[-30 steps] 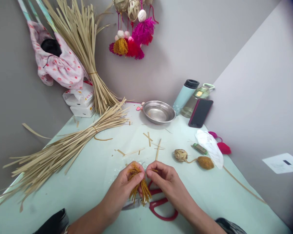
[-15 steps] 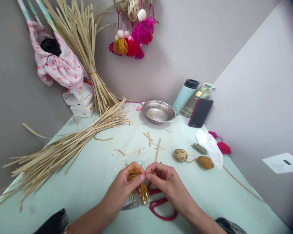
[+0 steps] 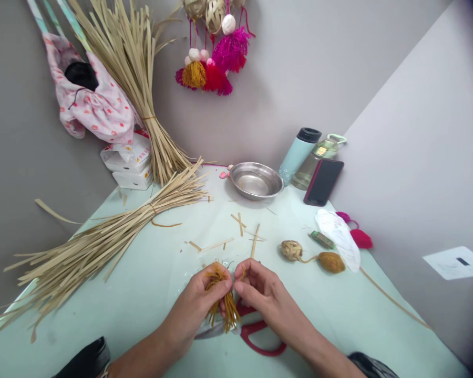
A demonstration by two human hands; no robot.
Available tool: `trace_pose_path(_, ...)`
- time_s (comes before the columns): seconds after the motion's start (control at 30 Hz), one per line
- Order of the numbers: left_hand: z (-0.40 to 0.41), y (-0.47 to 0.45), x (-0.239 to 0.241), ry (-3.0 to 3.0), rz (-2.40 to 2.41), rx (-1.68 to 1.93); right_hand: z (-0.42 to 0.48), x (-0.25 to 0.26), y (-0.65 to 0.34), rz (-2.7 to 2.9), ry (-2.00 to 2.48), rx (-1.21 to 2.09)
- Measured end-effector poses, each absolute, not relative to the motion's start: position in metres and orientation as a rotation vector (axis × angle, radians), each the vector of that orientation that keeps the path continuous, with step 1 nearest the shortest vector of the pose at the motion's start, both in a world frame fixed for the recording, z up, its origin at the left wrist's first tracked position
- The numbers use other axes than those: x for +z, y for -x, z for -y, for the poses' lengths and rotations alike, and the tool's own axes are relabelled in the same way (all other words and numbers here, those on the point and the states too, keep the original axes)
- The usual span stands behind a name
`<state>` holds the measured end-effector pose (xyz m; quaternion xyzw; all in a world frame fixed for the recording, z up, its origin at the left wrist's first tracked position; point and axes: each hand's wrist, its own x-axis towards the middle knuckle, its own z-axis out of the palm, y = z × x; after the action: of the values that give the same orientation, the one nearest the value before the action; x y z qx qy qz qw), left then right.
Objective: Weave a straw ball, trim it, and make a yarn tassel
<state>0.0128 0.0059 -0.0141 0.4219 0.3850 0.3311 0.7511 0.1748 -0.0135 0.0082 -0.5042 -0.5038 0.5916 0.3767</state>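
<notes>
My left hand (image 3: 207, 294) pinches a mustard-yellow yarn tassel (image 3: 229, 310), its cut strands hanging below the fingers. Just to the right, my right hand (image 3: 262, 286) is closed with thumb and fingertips near the tassel's top; a short bit of yellow yarn (image 3: 243, 273) shows at its fingertips. Under both hands lie scissors with red handles (image 3: 260, 344), their blades partly hidden by the tassel and left hand. Farther right rest a small woven ball (image 3: 291, 250) and a ball of mustard yarn (image 3: 331, 262), joined by a strand.
Bundled straw strips (image 3: 114, 231) lie at the left, another bundle (image 3: 142, 94) leaning on the wall. A metal bowl (image 3: 256, 181), a blue tumbler (image 3: 299, 155), a green bottle (image 3: 326, 149) and a phone (image 3: 324, 182) stand at the back. A green-handled cutter (image 3: 322, 240) lies right, beside white cloth (image 3: 339, 239).
My right hand's fingertips have moved slightly apart from my left hand, and the yarn bit now stands up at them. The left hand still holds the tassel, shifted slightly left.
</notes>
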Motion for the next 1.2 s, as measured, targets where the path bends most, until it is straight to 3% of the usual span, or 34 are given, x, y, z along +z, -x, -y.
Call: trace_pose_path(1.2, -0.007, -0.010, -0.004, -0.801, -0.663, 0.772, 0.014, 0.004, -0.170, 1.207, 1.304, 1.527)
